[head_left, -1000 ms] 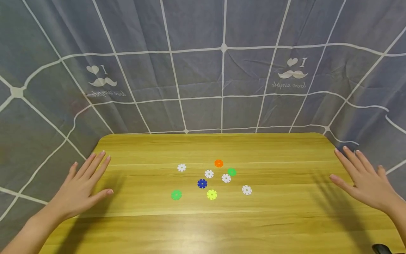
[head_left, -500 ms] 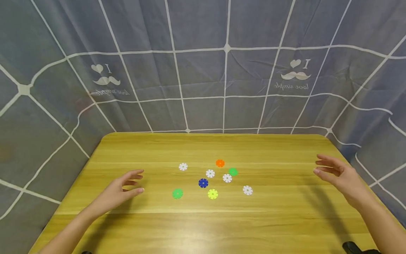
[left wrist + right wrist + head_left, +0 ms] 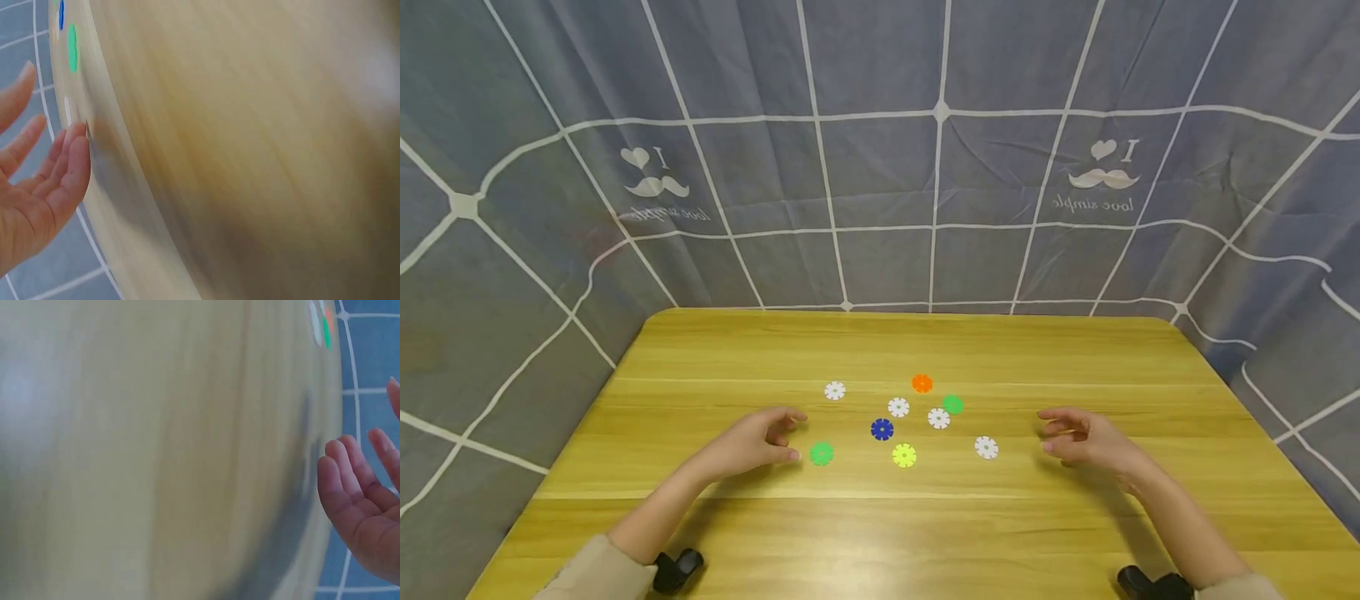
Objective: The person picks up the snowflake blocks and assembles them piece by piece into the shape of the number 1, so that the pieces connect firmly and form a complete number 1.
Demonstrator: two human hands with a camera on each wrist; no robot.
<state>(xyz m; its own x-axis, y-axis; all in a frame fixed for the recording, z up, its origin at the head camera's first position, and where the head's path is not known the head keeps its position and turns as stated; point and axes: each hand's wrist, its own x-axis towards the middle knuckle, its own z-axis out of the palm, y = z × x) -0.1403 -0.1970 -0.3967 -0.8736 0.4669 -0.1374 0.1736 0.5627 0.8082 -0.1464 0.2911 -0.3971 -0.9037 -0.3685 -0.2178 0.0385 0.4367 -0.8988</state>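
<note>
Several flat notched plastic discs lie on the wooden table. My left hand (image 3: 748,446), fingers loosely bent and holding nothing, hovers just left of a green disc (image 3: 822,453). Farther back is a white disc (image 3: 835,391). Around the middle are a blue disc (image 3: 882,429), a yellow-green disc (image 3: 904,456) and an orange disc (image 3: 922,383). A second green disc (image 3: 952,404) slightly overlaps or touches a white one. To the right of the rightmost white disc (image 3: 987,447), my right hand (image 3: 1090,442) hovers with loosely bent fingers and nothing in it.
The wooden table (image 3: 880,533) spans the view below. A grey curtain (image 3: 880,183) with white lines hangs along its back and sides. Black straps or mounts sit at both wrists, the left mount (image 3: 677,571) and the right mount (image 3: 1153,582).
Both hands have come inward from the table's sides toward the discs. Their fingers went from spread and straight to loosely bent. The discs lie as before; the head view shifted slightly.
</note>
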